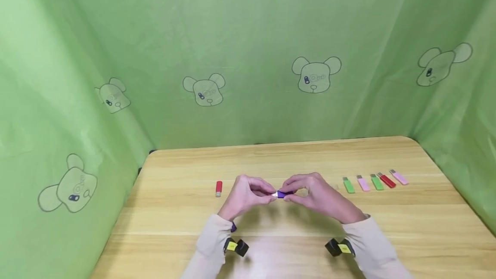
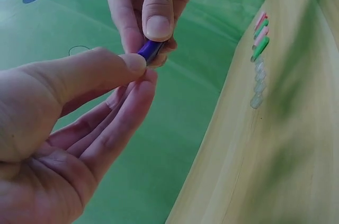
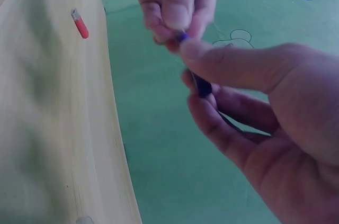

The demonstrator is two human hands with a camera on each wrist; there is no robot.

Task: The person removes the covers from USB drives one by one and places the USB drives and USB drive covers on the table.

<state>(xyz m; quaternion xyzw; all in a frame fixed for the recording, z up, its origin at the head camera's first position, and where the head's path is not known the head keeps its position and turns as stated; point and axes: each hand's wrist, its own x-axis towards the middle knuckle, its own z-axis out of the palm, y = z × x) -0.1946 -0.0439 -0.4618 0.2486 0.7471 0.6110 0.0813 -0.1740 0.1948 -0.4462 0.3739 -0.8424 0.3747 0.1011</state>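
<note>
Head view: 1 loose stick (image 1: pixel 233 227) lay beside the left sleeve (image 1: pixel 211 238); beyond, left hand (image 1: pixel 248 195) and right hand (image 1: pixel 317 193) pinched 1 purple stick (image 1: pixel 283 194) between their fingers above the worktop (image 1: pixel 186 171); farther, 1 red stick (image 1: pixel 218 187) left, 2 green sticks (image 1: pixel 348 185), 2 pink sticks (image 1: pixel 363 183), 1 other red stick (image 1: pixel 387 180) right.

Held purple stick (image 1: pixel 282 194), seen only in part
Cannot see its full length, overlapped by fingertips of the left hand (image 1: pixel 248 193) and right hand (image 1: pixel 317 190), and blurred in the right wrist view. Left of the stick and nearer, can find only a sliver of another purple item (image 1: pixel 234 227) past the left sleeve (image 1: pixel 217 232), cut by the top edge in the right wrist view. Right of the stick, can barely pick out clear pieces (image 2: pixel 257 100), too faint in the head view to count. Cannot read the yellow labels (image 1: pixel 231 246) nearer than the stick, too small.
</note>
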